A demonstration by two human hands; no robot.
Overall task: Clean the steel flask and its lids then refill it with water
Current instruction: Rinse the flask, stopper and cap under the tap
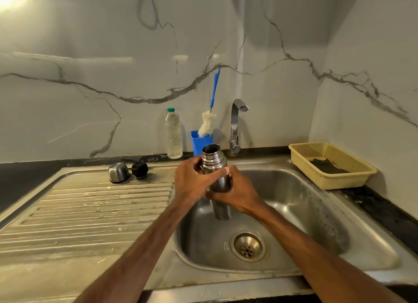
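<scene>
Marble-walled sink below; left hand and right hand both curl round the uncapped steel flask; a slack grip could drop it into the basin.

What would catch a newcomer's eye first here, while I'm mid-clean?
First, the open steel flask, held mouth-up by the left hand and right hand above the sink basin, centre frame. Next, its steel cap and black stopper, side by side on the drainboard at left. Behind the flask, a bottle brush stands in a blue holder beside the tap.
</scene>
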